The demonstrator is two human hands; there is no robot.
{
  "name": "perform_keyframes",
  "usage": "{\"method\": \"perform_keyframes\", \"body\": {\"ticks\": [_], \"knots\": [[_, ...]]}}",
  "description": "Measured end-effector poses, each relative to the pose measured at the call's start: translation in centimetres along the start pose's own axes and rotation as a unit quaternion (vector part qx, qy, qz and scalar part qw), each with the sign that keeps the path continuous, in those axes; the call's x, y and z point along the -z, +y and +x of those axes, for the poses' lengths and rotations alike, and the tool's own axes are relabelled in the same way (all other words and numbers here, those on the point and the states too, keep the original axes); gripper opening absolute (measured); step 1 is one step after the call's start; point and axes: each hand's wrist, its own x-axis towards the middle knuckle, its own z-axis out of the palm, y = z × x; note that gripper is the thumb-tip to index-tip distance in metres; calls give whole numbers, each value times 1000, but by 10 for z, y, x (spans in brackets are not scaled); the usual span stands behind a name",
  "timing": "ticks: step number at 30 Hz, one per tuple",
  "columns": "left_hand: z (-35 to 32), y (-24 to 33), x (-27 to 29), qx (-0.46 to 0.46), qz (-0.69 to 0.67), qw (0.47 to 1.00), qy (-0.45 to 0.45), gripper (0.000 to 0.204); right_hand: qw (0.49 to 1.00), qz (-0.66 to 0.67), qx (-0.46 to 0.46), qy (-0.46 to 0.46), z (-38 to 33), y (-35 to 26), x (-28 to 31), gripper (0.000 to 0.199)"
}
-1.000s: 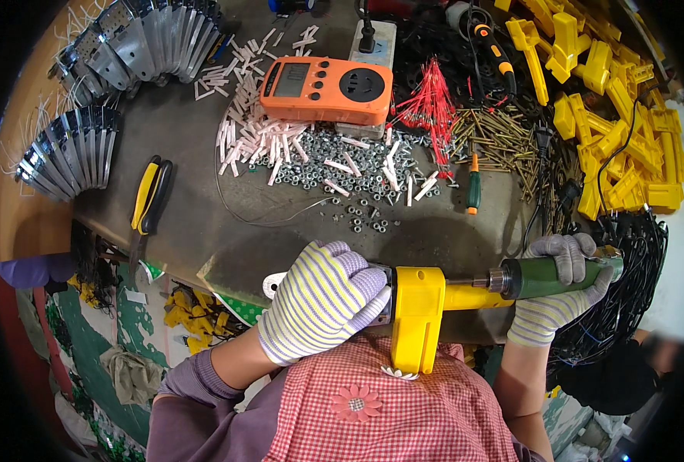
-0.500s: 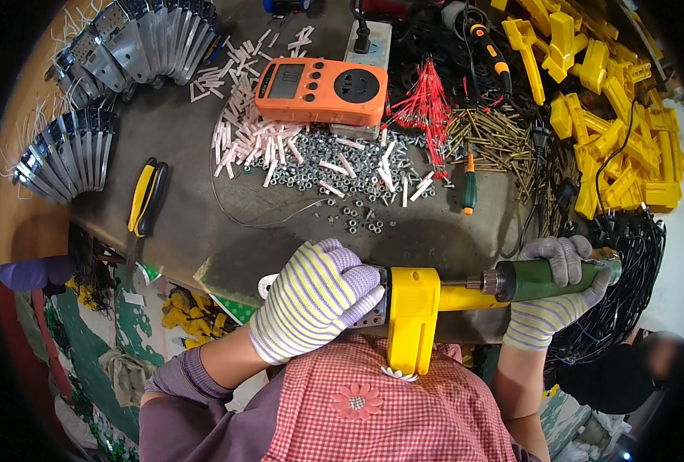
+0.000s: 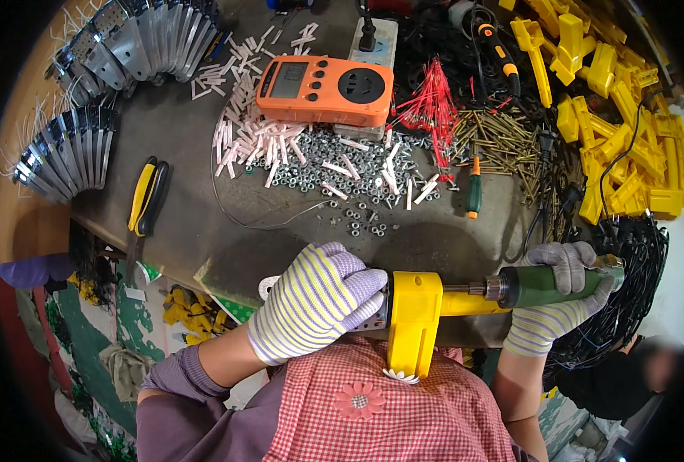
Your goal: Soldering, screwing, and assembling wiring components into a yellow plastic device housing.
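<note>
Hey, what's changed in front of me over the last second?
Very little: the green power driver and yellow part shifted slightly toward the body. Nothing was taken hold of or let go. The right hand stays on the driver, the left hand on the metal piece; pliers and screwdriver lie as before.

- Orange meter [image 3: 325,90], lying at the upper middle of the grey workbench [image 3: 176,115]: its screen [image 3: 289,79] showed faint dark characters — too small and dim to be read with certainty.
- Left end of that meter: a narrow dark label [image 3: 264,79] carried lighter marks, too blurred to make out.
- White power strip [image 3: 386,42], partly under the meter: any print near its black plug [image 3: 367,36] was too small to tell.
</note>
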Motion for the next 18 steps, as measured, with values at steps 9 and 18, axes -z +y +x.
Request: {"method": "perform_keyframes", "body": {"ticks": [9,18], "knots": [[1,3,0,-8,23,1000,-11,27,1000,16,2,-21,-1,0,2,35],[17,-1,6,-111,132,981,-83,21,998,43,35,-14,-5,5,12,38]]}}
